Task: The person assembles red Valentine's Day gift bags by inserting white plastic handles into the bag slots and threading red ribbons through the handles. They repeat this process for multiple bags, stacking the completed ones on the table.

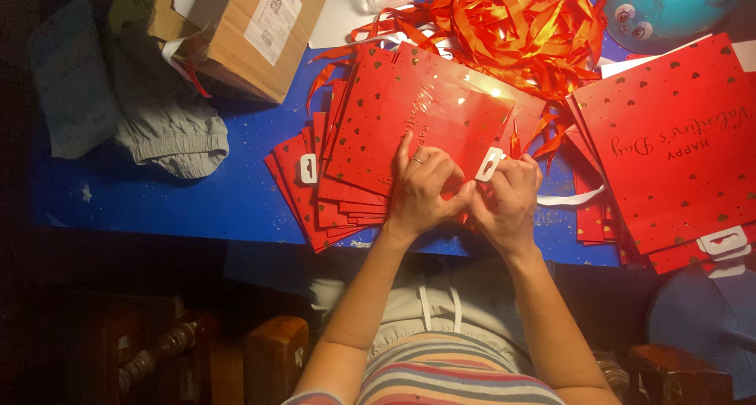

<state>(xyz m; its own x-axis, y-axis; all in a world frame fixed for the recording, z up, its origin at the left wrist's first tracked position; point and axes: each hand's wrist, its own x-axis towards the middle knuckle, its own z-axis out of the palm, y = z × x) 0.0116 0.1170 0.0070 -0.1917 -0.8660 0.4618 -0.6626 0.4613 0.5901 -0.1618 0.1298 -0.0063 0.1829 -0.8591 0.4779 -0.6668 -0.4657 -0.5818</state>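
Seen from above, a person's two hands meet at the near edge of a blue bench [157, 200]. The left hand [421, 188] lies curled on the near end of a red paper bag [417, 118] dotted with gold hearts, its fingers bent and pinching at the bag's edge. The right hand [508, 196] is closed in a narrow pinch just beside it, touching the left fingertips; what it grips is too small to tell. The bag lies flat on top of a fanned stack of red bags [323, 192], its long axis running from the hands away toward a tangle of red ribbons [512, 27], tilted slightly rightward. A second pile of red bags [677, 145] lies to the right. At far left sit a cardboard box [244, 35] and grey cloth [169, 122].
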